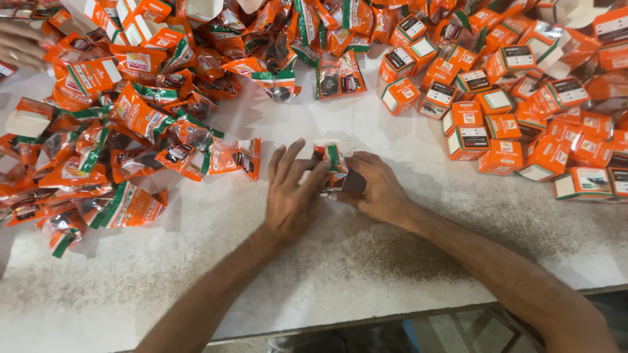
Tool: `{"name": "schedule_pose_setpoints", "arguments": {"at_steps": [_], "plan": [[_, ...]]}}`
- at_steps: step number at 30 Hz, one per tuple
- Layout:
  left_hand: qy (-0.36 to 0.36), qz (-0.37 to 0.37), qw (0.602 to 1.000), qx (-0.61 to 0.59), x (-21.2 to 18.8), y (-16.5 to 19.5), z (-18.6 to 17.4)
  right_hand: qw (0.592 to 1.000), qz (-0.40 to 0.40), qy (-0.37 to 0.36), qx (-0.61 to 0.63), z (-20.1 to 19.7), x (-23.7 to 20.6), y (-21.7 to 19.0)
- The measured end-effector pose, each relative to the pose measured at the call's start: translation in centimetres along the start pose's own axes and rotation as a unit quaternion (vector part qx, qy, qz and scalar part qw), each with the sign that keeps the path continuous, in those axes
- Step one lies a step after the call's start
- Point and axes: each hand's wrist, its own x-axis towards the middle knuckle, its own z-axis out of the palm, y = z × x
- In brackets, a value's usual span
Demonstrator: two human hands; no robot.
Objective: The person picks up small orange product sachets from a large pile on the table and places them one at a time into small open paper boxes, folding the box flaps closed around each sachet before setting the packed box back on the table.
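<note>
Both my hands meet at the middle of a white speckled table (366, 261). My left hand (291, 193) has its fingers spread and presses on a small orange, green and clear plastic packet (329, 157) that holds a dark metal part (347, 184). My right hand (374, 186) is curled around the same packet and part from the right side. The part's lower half is hidden under my fingers.
A heap of similar orange and green packets (131, 131) covers the left and back of the table. Several small orange and white boxes (510, 111) are piled at the right. Another person's fingers (19, 46) show at the top left corner. The table's front edge (392, 314) runs below my forearms.
</note>
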Motion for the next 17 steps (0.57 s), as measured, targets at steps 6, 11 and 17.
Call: {"name": "schedule_pose_setpoints", "arguments": {"at_steps": [6,11,17], "plan": [[-0.056,0.025,0.997,0.044,1.5,0.4,-1.0,1.000,0.010,0.000,-0.009,0.3,-0.5,0.1],[-0.005,-0.097,0.995,-0.014,1.3,0.4,-0.2,1.000,-0.001,0.029,-0.001,1.0,-0.4,0.5],[-0.065,-0.442,0.839,-0.310,0.4,-0.1,2.5,1.000,0.016,-0.006,-0.025,1.2,-0.8,1.6]]}}
